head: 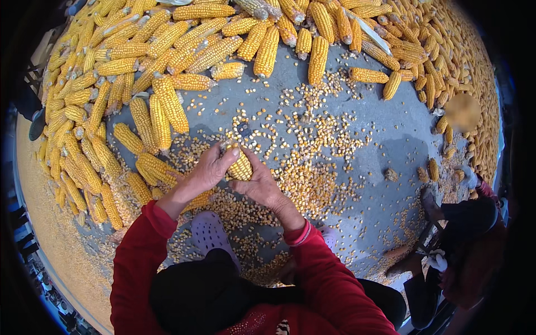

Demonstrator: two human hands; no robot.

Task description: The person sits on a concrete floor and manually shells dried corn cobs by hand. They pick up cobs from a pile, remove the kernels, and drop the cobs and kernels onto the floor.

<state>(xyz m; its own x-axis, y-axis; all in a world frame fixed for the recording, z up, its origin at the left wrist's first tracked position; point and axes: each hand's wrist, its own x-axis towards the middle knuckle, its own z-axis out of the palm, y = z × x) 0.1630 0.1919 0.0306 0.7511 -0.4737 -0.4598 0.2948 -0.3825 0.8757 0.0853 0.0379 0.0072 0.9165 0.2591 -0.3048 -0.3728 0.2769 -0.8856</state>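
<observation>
An ear of dried yellow corn (240,166) is held between my two hands, above the grey floor. My left hand (210,166) grips its upper end, with the thumb laid across the kernels. Around the ear's lower right side curl the fingers of my right hand (262,183). Part of the ear is hidden by the fingers. Beneath and beside my hands lie loose corn kernels (307,184), thickest to the right. Several whole ears (161,167) rest close to my left wrist.
A large heap of corn ears (176,50) curves around the front and left, continuing into another mass (465,63) at right. My purple clog (210,230) stands among kernels. A seated co-worker (456,251) with gloved hands is at right. A small dark object (243,129) lies ahead.
</observation>
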